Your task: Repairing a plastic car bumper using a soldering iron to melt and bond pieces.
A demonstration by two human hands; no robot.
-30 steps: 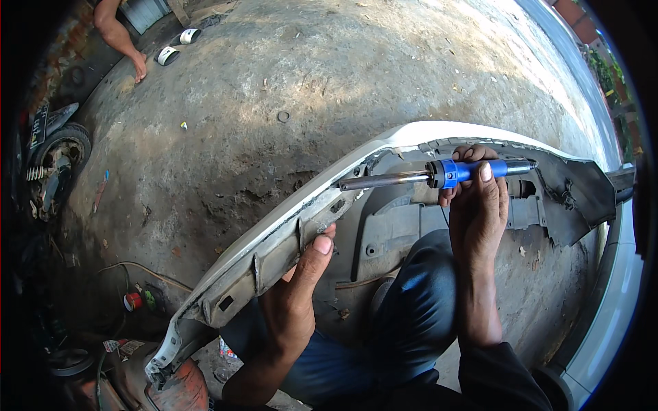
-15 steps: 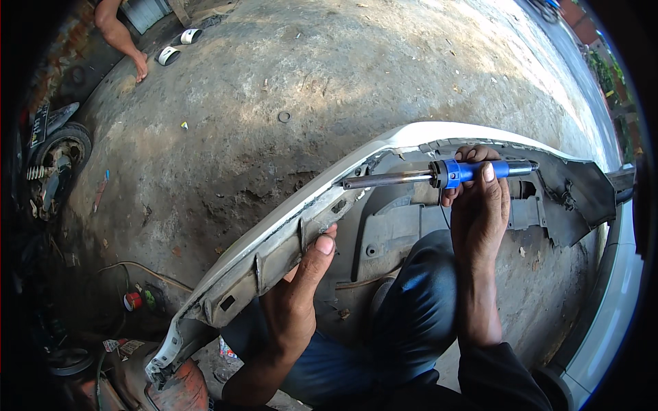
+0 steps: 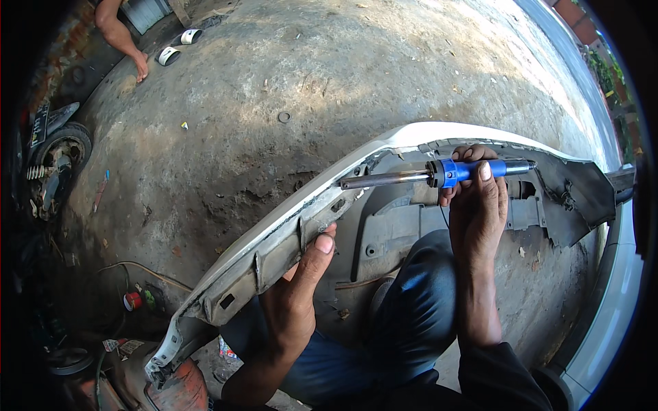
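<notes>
My right hand point(image 3: 476, 202) is closed around the blue handle of a soldering iron point(image 3: 483, 169). The iron lies nearly level, its long metal barrel pointing left. Its dark tip overlaps the inner edge of a car bumper point(image 3: 277, 205) in the picture; whether they touch, I cannot tell. White outside and grey inside, the bumper spans from lower left to far right, across and in front of my knees. Lower along its inner flange, my left hand point(image 3: 305, 274) grips it with the thumb on top and most fingers hidden underneath.
A motorcycle wheel point(image 3: 65, 154) stands at the left. Another person's bare leg point(image 3: 120, 34) and a pair of slides point(image 3: 177, 46) are at the upper left. A cable point(image 3: 154, 272) and a red round item point(image 3: 132, 301) lie on the ground. A white car panel point(image 3: 606, 301) borders the right.
The soldering iron and my right hand have shifted very slightly left. My left hand and the bumper look unmoved.
</notes>
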